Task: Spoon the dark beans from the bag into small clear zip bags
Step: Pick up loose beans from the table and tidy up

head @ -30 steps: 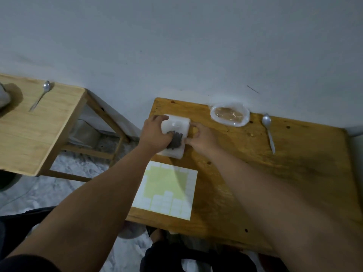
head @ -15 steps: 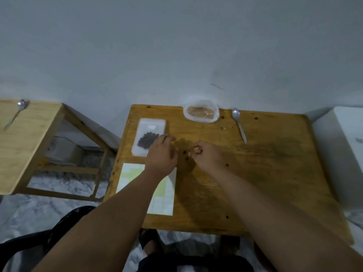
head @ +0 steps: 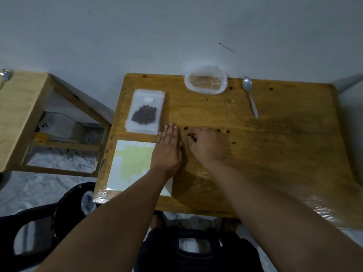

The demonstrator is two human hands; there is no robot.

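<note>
Wooden table point(head: 275, 154) seen from above. At ten o'clock, a stack of zip bags point(head: 145, 110), the top one already filled with dark beans. At twelve, the bag point(head: 206, 81). Left hand point(head: 168, 148) flat at centre, fingers straight, grasping nothing. Right hand point(head: 204, 144) curled beside it, pinching stray beans point(head: 192, 136). Spoon point(head: 249, 95) idle at one o'clock. Looks like gathering spills; calls next for dropping them into a bag.
</note>
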